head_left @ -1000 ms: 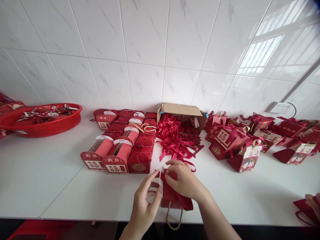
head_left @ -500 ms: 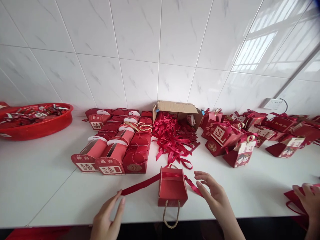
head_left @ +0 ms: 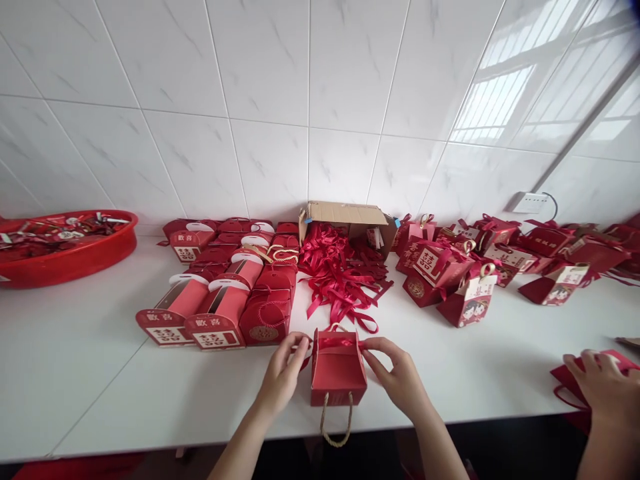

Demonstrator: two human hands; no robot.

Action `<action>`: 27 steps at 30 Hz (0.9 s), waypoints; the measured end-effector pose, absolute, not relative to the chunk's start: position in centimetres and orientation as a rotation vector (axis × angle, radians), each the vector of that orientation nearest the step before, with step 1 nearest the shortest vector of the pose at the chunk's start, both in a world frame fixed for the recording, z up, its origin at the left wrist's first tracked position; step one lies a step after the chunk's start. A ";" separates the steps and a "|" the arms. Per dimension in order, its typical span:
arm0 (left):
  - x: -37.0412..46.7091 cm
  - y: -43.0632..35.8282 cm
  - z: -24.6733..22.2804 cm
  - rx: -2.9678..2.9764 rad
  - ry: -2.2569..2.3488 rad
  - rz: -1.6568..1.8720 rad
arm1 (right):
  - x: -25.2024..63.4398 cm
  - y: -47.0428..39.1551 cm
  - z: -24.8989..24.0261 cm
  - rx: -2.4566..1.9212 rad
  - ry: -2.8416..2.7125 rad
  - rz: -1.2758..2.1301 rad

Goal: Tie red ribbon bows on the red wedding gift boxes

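A small red box (head_left: 339,373) stands at the table's front edge, its twisted rope handle (head_left: 336,437) hanging over the edge. A red ribbon (head_left: 336,343) runs through the box's upper part. At the box's left side, my left hand (head_left: 285,370) pinches the ribbon end, its thumb and fingers pressed together. On the other side, my right hand (head_left: 393,373) holds the ribbon close to the box's upper right corner between thumb and forefinger. Behind the box, loose red ribbons (head_left: 343,280) spill from an open cardboard box (head_left: 350,213).
Rows of red boxes (head_left: 215,323) stand left of the ribbons. A red basin (head_left: 75,257) of wrapped items is at far left. Tied red boxes (head_left: 470,300) are grouped at right. Another person's hand (head_left: 607,383) rests on a red box at the right edge.
My left hand has moved right and up to the box, and the ribbon no longer stretches out leftward. My right hand has come in to the box's right side and closed on the ribbon.
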State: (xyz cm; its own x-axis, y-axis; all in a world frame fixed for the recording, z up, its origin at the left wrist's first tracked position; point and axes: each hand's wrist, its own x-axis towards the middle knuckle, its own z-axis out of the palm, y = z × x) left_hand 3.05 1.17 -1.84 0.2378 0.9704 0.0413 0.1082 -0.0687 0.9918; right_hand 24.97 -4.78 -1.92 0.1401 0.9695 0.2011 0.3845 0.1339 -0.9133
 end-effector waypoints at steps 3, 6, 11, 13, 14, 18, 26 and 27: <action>4.1 1.9 -1.5 1.366 0.980 0.928 | 25.5 -4.7 -2.1 -1.437 -1.447 0.658; 4.2 2.0 -1.1 1.343 0.955 0.863 | 25.6 -4.8 -2.1 -1.396 -1.440 0.683; 3.8 1.8 -0.3 1.287 0.959 0.809 | 25.5 -4.8 -2.5 -1.409 -1.417 0.745; 3.7 1.7 -0.1 1.250 0.966 0.762 | 25.7 -4.7 -2.7 -1.479 -1.452 0.684; 3.6 1.6 0.0 1.237 0.968 0.733 | 25.8 -4.6 -2.8 -1.497 -1.471 0.665; 3.2 1.5 -0.2 1.207 0.939 0.696 | 26.3 -4.5 -2.8 -1.468 -1.501 0.674; 2.3 1.5 -0.2 1.166 0.796 0.649 | 26.9 -5.0 -1.8 -1.425 -1.504 0.676; 2.3 1.5 0.0 1.166 0.792 0.629 | 27.0 -5.0 -1.8 -1.409 -1.506 0.680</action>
